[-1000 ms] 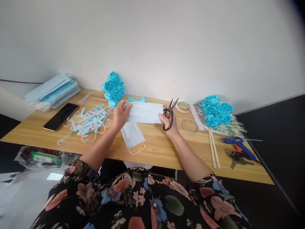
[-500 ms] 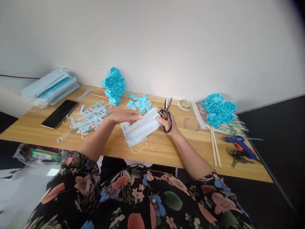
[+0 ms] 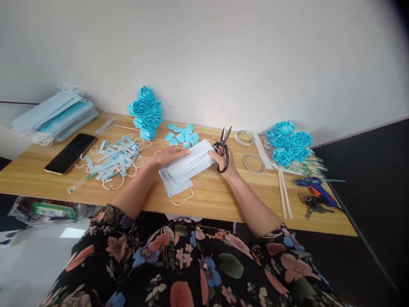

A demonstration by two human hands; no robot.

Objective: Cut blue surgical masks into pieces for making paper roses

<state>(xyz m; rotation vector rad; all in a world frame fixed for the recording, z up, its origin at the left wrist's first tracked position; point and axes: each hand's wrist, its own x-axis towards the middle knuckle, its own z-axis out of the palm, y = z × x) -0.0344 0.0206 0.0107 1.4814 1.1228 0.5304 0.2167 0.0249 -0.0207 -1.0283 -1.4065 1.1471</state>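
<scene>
A pale blue face mask (image 3: 189,163) lies tilted over a second mask (image 3: 174,186) on the wooden table (image 3: 211,196). My left hand (image 3: 168,156) rests flat on the top mask's left part, fingers stretched out. My right hand (image 3: 223,160) pinches the mask's right end while its fingers grip black scissors (image 3: 222,149), blades pointing up and slightly apart. Small blue cut pieces (image 3: 182,135) lie just behind the mask.
A phone (image 3: 70,152), a heap of cut strips and ear loops (image 3: 115,161) and a stack of masks (image 3: 54,115) sit at left. Blue fabric roses (image 3: 145,111) lean on the wall. At right: two tape rolls (image 3: 254,163), more roses (image 3: 289,143), wooden sticks (image 3: 283,192), glue gun (image 3: 315,187), keys.
The mask was held up flat between both hands; it has come down onto the table over the other mask. My left hand now lies on top of it.
</scene>
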